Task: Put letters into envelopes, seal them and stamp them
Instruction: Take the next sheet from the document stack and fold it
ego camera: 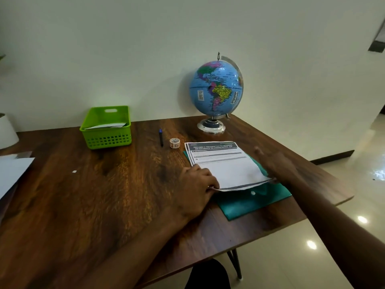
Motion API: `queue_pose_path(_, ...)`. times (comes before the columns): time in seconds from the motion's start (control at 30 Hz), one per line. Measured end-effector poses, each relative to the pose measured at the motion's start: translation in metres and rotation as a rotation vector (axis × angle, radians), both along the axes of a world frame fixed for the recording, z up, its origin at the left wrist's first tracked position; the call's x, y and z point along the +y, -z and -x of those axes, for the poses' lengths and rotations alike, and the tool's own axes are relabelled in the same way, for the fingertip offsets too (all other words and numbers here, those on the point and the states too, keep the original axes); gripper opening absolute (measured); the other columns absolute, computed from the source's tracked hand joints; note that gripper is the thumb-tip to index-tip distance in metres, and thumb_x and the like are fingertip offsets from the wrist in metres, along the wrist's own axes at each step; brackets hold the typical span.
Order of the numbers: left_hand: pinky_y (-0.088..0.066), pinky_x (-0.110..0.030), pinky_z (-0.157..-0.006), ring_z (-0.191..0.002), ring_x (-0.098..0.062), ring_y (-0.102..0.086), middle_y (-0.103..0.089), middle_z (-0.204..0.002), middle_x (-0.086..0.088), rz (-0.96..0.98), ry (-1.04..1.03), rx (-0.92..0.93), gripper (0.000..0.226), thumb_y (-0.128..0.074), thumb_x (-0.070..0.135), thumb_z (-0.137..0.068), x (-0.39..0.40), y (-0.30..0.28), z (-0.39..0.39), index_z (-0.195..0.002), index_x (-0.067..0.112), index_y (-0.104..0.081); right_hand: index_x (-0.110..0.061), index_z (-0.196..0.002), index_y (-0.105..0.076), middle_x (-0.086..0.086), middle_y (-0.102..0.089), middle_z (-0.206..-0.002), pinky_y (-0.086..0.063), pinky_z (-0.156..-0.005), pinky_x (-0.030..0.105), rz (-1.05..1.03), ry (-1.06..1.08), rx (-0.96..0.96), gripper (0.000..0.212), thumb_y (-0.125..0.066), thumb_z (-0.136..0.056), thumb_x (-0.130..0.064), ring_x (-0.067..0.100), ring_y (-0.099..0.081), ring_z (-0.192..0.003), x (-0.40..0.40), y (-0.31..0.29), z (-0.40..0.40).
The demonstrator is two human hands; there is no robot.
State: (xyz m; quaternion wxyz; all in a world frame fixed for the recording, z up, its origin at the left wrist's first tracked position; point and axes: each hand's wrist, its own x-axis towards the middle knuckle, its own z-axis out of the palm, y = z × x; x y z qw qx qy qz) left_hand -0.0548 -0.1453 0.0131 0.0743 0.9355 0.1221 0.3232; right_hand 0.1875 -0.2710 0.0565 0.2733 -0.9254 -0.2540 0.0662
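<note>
On right side of table [104,195], letter stack [225,165] lies atop green folder [256,201]; left hand [198,184] pinches near-left corner, right hand [275,165] blurred, grip unclear. Peel only the top sheet.

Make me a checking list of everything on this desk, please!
Surface: wooden table, mostly bare.
Job's things: printed sheets stacked on a teal folder; tape roll and pen behind them; green basket holding paper; white sheets at left edge.
Clutter: globe; small white scrap.
Grippers: left hand pinches the stack's near left corner; right hand, blurred, at the near right corner, grip unclear.
Cables: nothing seen.
Surroundings: plain wall, shiny tiled floor, white pot at left.
</note>
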Motion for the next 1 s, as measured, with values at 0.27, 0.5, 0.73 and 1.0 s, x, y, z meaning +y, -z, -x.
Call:
queue_pose_path(0.27,-0.036,-0.028,-0.088,-0.11,-0.013,-0.053,-0.068,-0.123,0.012,0.05,0.072,0.103,0.029,-0.053,0.035,-0.102,-0.002,0.009,0.009,-0.124,0.034,-0.071,-0.001,-0.111,-0.059,0.015,-0.065,-0.107,-0.037,-0.05,0.028,0.04,0.122,0.197,0.07,-0.1,-0.063,-0.032,0.023,-0.059,-0.084,0.002,0.009,-0.012)
queue_pose_path(0.5,-0.044,-0.023,-0.093,-0.11,0.001,-0.05,-0.063,-0.123,0.015,0.319,0.104,0.122,0.072,-0.036,0.083,-0.087,0.004,0.017,0.01,-0.123,0.031,-0.07,-0.001,-0.094,-0.064,0.017,-0.067,-0.086,-0.053,-0.053,0.036,-0.208,0.217,0.495,0.038,-0.093,-0.07,-0.001,0.028,-0.065,-0.071,0.004,0.001,-0.022)
queue_pose_path(0.73,-0.061,-0.035,-0.069,-0.075,-0.016,-0.07,-0.073,-0.082,-0.002,1.06,-0.261,-0.422,0.053,-0.045,0.064,-0.095,0.025,-0.003,0.004,-0.092,0.019,-0.072,0.006,-0.111,-0.068,0.023,-0.069,-0.1,-0.064,-0.052,0.031,-0.531,0.119,1.102,0.018,-0.053,-0.103,0.002,0.024,-0.069,-0.086,-0.003,-0.023,-0.016)
queue_pose_path(1.0,-0.063,-0.044,-0.082,-0.099,-0.031,-0.073,-0.077,-0.102,-0.014,1.868,-0.031,-0.228,0.063,-0.054,0.07,-0.089,0.059,-0.027,0.017,-0.11,0.013,-0.072,-0.002,-0.115,-0.066,0.02,-0.073,-0.117,-0.063,-0.088,0.044,-0.358,-0.063,1.018,0.037,-0.077,-0.08,0.002,0.034,-0.072,-0.104,0.009,-0.012,0.025)
